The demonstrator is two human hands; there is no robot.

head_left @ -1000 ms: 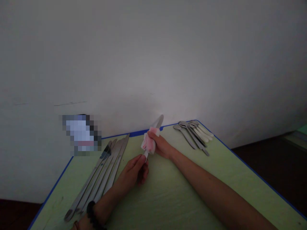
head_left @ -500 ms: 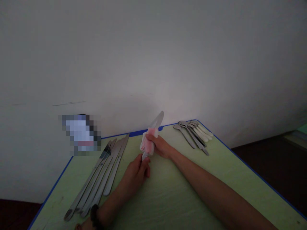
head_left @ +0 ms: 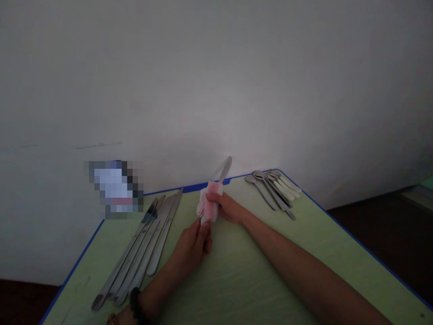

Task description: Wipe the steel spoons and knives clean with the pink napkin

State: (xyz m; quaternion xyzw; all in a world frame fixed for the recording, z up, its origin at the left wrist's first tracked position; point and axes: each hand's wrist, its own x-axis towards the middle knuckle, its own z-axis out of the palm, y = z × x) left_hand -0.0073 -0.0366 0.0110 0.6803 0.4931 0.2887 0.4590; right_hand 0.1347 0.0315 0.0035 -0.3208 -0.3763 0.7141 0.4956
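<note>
A table knife (head_left: 226,168) is held over the middle of the table, its rounded blade tip pointing up and away toward the wall. My left hand (head_left: 196,239) is closed around its handle, most of which the fingers hide. My right hand (head_left: 226,206) grips a folded pink and white cloth (head_left: 211,205), pressed around the knife just above the left hand. The cloth covers the middle of the knife. Several metal knives (head_left: 149,248) lie side by side on the table, left of my left hand.
Several spoons (head_left: 267,183), some with white handles, lie at the back right of the green table (head_left: 243,280). A blurred-out object (head_left: 115,185) stands at the back left corner. Behind the table's blue edge rises a pale wall (head_left: 216,81).
My right hand and the cloth have shifted slightly down the knife toward my left hand, covering the bit of metal that showed between them. The other cutlery lies as before.
</note>
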